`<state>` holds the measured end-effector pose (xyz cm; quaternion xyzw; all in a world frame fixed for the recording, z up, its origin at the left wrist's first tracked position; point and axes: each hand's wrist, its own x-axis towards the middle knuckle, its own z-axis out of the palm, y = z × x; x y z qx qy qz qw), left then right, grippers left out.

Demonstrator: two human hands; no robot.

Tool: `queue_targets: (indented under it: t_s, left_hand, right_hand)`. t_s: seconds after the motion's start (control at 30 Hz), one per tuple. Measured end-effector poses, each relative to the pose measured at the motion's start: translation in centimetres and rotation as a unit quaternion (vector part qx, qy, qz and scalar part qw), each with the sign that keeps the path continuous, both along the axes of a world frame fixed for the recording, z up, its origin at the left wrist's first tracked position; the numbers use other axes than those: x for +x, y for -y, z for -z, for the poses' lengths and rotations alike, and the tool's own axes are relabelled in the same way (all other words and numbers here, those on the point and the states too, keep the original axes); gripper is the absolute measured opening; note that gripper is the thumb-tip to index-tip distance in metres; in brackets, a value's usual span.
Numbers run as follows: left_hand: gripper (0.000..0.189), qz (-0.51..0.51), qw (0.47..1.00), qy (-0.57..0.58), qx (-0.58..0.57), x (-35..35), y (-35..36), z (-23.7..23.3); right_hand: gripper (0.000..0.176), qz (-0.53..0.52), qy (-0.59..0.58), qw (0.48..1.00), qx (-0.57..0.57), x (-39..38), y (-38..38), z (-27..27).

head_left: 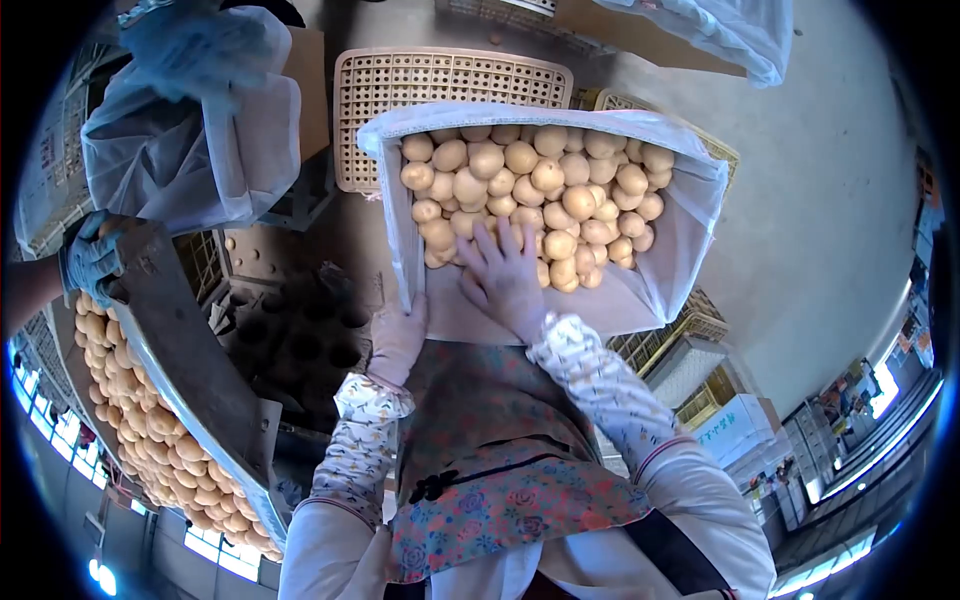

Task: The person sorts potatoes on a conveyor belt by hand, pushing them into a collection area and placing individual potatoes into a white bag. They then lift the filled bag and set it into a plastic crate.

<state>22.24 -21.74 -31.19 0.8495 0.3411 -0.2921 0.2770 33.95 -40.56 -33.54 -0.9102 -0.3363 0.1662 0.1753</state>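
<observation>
A box with a white plastic liner (665, 290) sits tilted in front of me, holding many round, pale-brown potatoes (580, 203). My right hand (503, 275), in a thin pale glove, lies on the potatoes at the near side of the pile with its fingers spread. At the box's near left corner, my left hand (398, 340), gloved too, grips the lined edge; part of its fingers is hidden. Patterned sleeve covers are on both forearms.
To the left, a metal-edged sorting bin (205, 385) holds more potatoes, and another person's blue-gloved hand (92, 262) rests at its far end. Beyond my box lies a perforated plastic crate (440, 80). Another lined box (190, 150) stands upper left. A white carton (735, 432) is on the right.
</observation>
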Motion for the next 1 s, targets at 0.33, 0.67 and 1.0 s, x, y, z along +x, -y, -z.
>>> queue_targets:
  t_s: [0.33,0.67,1.0]
  left_hand:
    - [0.078,0.214,0.843,0.459,0.184,22.7,-3.0,-1.1]
    - [0.068,0.218,0.942,0.238,0.097,26.5,-3.5,-1.1]
    - [0.057,0.216,0.936,0.241,0.135,26.4,-3.6,0.0]
  right_hand:
    - [0.049,0.022,0.069,0.991,0.113,8.7,-1.9,-2.0]
    - [0.053,0.145,0.133,0.975,-0.102,6.0,16.2,-1.1]
    - [0.062,0.218,-0.012,0.961,0.17,3.5,-5.4,3.1]
